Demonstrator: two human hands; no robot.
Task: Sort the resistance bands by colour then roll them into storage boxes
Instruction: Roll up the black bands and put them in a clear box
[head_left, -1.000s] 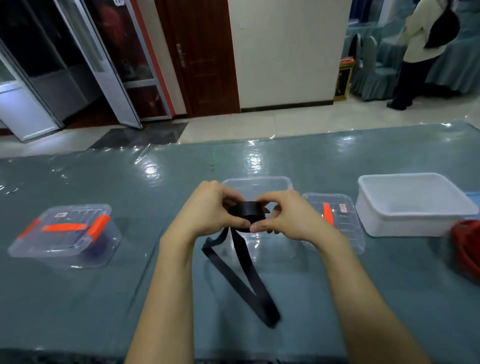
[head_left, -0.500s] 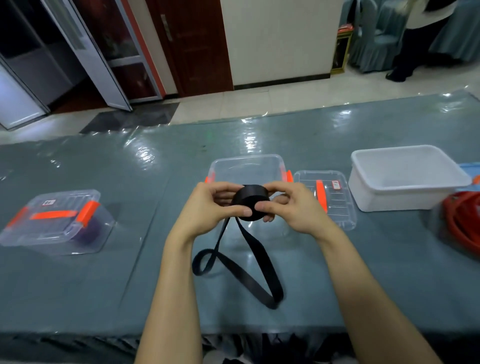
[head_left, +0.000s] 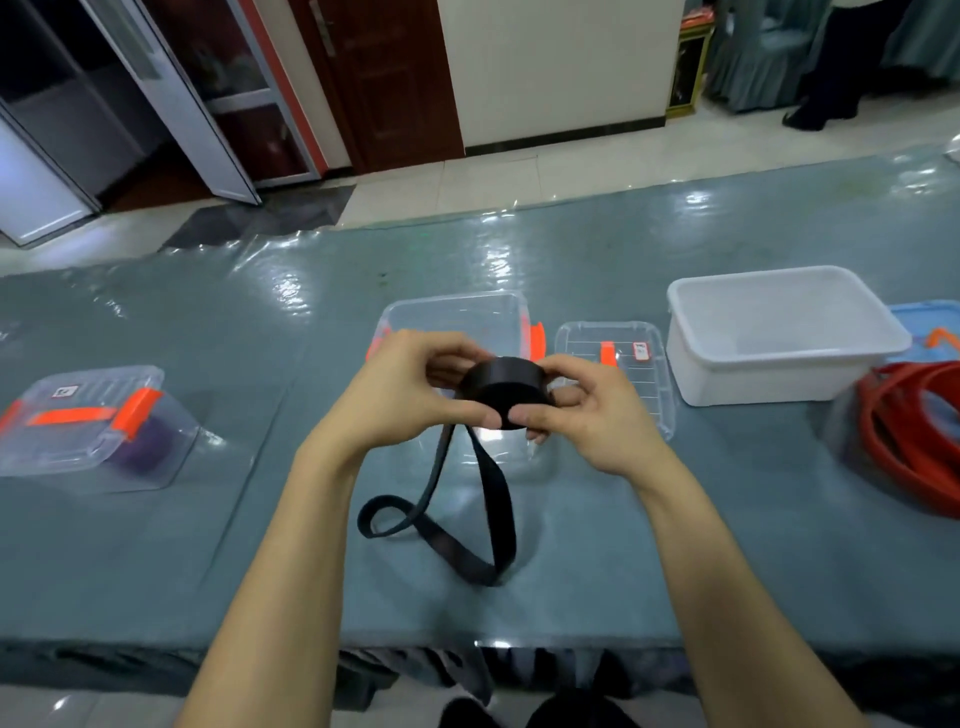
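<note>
Both hands, left (head_left: 400, 389) and right (head_left: 587, 415), pinch half-rolled black band (head_left: 503, 396); tail loose on worktop (head_left: 675, 545). Purple boxed (head_left: 140, 447); red bands (head_left: 914, 431) unrolled.

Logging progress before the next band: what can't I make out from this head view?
Head view:
- Open clear box: its floor is partly hidden by the left hand, right hand and black band.
- Red bands: cut off by the right edge, count unclear.
- Closed box: purple contents blurred by plastic.
- Lid label: too small to read.
</note>
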